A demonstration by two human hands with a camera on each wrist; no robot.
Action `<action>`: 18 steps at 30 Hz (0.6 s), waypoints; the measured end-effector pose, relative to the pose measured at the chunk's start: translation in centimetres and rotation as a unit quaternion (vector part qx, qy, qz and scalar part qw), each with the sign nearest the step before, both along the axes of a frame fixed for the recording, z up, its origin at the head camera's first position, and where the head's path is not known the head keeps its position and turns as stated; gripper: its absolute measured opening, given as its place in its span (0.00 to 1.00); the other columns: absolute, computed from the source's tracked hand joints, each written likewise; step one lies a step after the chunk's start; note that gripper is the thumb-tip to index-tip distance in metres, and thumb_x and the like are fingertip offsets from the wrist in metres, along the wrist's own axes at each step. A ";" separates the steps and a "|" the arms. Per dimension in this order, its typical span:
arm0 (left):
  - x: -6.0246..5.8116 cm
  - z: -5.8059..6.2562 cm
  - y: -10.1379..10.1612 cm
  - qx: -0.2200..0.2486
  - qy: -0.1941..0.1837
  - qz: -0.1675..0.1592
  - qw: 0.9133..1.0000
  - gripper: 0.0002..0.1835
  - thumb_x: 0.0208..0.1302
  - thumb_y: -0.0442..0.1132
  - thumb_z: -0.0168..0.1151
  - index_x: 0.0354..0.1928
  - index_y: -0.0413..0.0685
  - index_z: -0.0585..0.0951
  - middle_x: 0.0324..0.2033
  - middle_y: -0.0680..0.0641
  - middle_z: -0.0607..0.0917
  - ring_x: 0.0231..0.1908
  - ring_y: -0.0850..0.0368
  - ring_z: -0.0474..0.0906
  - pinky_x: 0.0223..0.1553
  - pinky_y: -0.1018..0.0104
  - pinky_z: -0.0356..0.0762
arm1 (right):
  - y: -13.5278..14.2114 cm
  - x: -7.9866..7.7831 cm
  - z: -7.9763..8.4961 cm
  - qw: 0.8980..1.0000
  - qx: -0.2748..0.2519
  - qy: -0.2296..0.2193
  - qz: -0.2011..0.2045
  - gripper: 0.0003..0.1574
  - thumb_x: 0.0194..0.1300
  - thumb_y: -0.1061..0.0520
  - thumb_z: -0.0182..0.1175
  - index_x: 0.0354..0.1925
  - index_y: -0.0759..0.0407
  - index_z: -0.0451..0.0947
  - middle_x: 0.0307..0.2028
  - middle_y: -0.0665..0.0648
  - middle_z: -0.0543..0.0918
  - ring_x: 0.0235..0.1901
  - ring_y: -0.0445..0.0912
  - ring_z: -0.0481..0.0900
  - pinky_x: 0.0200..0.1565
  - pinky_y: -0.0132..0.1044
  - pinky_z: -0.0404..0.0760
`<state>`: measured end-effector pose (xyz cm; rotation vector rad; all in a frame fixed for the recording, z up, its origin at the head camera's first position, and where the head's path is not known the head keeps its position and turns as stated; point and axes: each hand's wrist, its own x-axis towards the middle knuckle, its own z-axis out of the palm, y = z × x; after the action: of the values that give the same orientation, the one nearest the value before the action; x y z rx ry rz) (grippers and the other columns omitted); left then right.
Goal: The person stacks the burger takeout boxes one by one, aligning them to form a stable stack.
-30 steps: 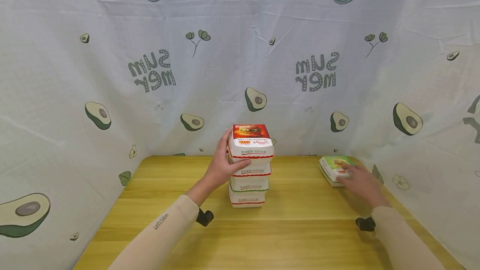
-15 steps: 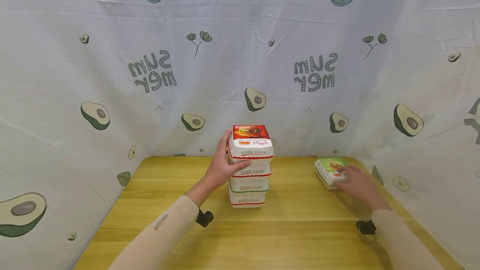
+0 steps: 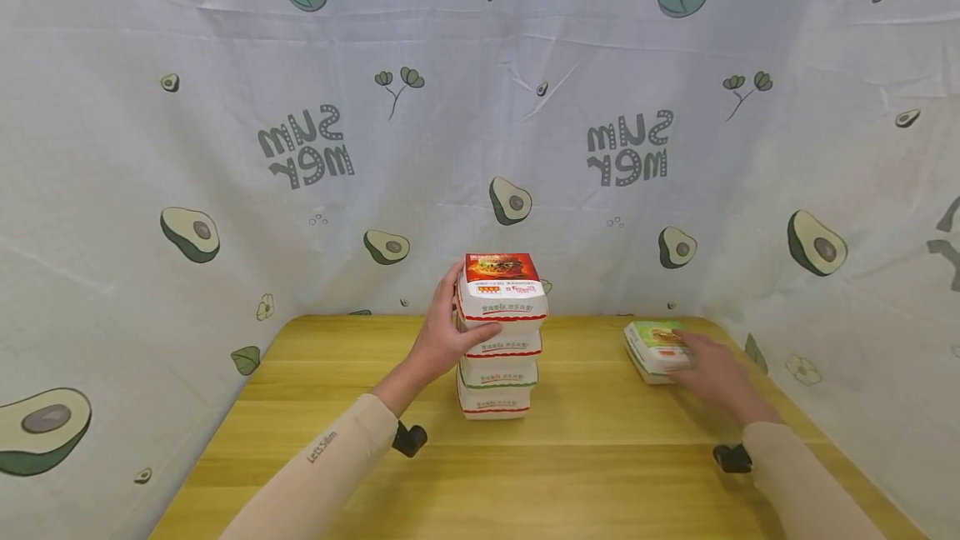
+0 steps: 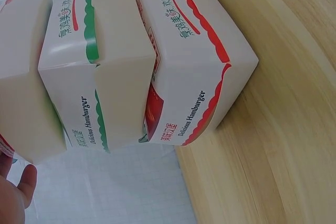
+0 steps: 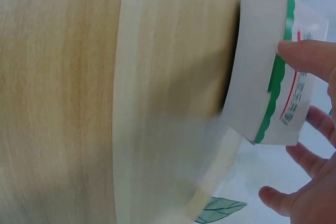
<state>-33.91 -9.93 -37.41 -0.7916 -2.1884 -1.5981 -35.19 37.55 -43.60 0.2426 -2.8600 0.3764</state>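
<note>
Several paper hamburger boxes stand stacked at mid-table. The top hamburger box [image 3: 501, 290] has a red lid with a burger picture. My left hand [image 3: 441, 336] grips it from the left side, thumb across its front and fingers toward the back. Below it, the left wrist view shows a green-edged box [image 4: 100, 61] and the red-edged bottom box [image 4: 194, 61], each reading "Delicious Hamburger". A single green-lidded hamburger box [image 3: 660, 352] sits at the right on the table. My right hand [image 3: 716, 369] is against its right side, thumb [image 5: 304, 53] touching the front and the other fingers spread.
The wooden table [image 3: 360, 490] meets a white cloth [image 3: 450, 140] printed with avocados and leaves behind and on both sides. The cloth's right side rises close beyond the right hand. Black wrist cameras [image 3: 409, 437] are strapped under both wrists.
The green-lidded box has slid left and slightly nearer, with my right hand moving along beside it. My left hand and the stack have stayed in place.
</note>
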 end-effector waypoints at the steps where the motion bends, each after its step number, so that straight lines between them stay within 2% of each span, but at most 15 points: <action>1: 0.0 0.0 0.0 0.000 -0.002 -0.002 1.000 0.57 0.57 0.48 0.76 0.79 0.74 0.45 0.70 0.53 0.62 0.64 0.52 0.68 0.64 0.44 0.71 | 0.1 0.0 -0.1 1.000 0.004 -0.001 0.000 0.48 0.58 0.47 0.70 0.69 0.67 0.65 0.63 0.80 0.68 0.58 0.78 0.68 0.50 0.73 0.71; 6: 0.1 0.0 0.1 0.001 -0.006 -0.006 1.000 0.58 0.57 0.44 0.76 0.80 0.68 0.45 0.71 0.50 0.61 0.65 0.49 0.67 0.64 0.42 0.70 | 0.4 -0.3 -0.6 1.000 0.003 -0.004 0.009 0.45 0.59 0.47 0.70 0.68 0.66 0.68 0.61 0.82 0.65 0.56 0.79 0.67 0.49 0.74 0.70; 12: 0.1 0.0 0.1 -0.006 -0.005 0.005 1.000 0.57 0.57 0.49 0.76 0.78 0.78 0.45 0.69 0.55 0.63 0.63 0.54 0.69 0.63 0.45 0.72 | 0.6 -0.7 -1.0 0.998 -0.053 -0.014 0.041 0.45 0.59 0.51 0.72 0.67 0.70 0.66 0.63 0.81 0.62 0.59 0.75 0.66 0.56 0.72 0.67; 18: -0.1 -0.1 0.1 -0.009 -0.002 0.010 1.000 0.57 0.57 0.52 0.76 0.77 0.80 0.45 0.69 0.55 0.62 0.64 0.54 0.68 0.63 0.44 0.71 | 0.7 -1.1 -1.1 0.993 -0.095 -0.028 0.058 0.49 0.58 0.53 0.73 0.68 0.72 0.61 0.66 0.80 0.62 0.64 0.74 0.61 0.60 0.71 0.62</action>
<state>-34.05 -9.87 -37.47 -0.7706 -2.2098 -1.5732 -36.32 38.21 -44.67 0.3690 -2.8475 0.6833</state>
